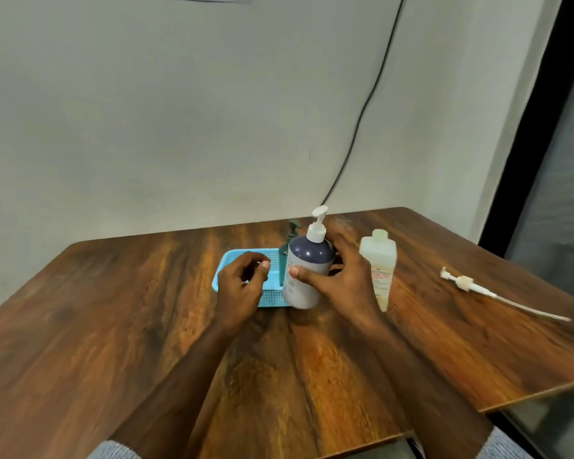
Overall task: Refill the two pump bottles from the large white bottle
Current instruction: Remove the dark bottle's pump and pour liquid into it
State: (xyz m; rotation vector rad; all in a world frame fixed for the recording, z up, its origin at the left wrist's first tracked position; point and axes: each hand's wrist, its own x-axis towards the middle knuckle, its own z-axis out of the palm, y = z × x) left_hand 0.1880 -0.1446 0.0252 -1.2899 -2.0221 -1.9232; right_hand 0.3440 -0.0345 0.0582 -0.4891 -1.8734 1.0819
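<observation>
R hand [343, 276] grips the dark-topped pump bottle [307, 273]: thumb laid across its front, fingers wrapped round the far side, so the hand is clamped on the body just below the shoulder. Bottle leans a bit toward the L hand, white pump head [318, 223] on top and screwed in; its base looks to be at or just over the near edge of the blue basket [242, 289], but motion blur makes it hard to say whether it's lifted or resting. L hand [242, 286] hovers just to the L of that bottle, over the basket, fingers loosely curled w/ thumb and forefinger tips near each other, holding nothing that I can see. The two hands are apart, w/ the bottle between them. Both forearms reach forward from the near edge of the wooden table [146, 326], converging toward the middle; grey sleeve cuffs show at the bottom. Behind the held bottle, beyond the R thumb, stands a 2nd pump bottle [287, 250], greenish, mostly hidden, at the basket's far R corner. Just R of the R hand stands the large white bottle [380, 270], upright, cap off, its lower part hidden by the wrist. Well R of both hands a loose white pump w/ its dip tube [478, 288] lies flat on the table.
</observation>
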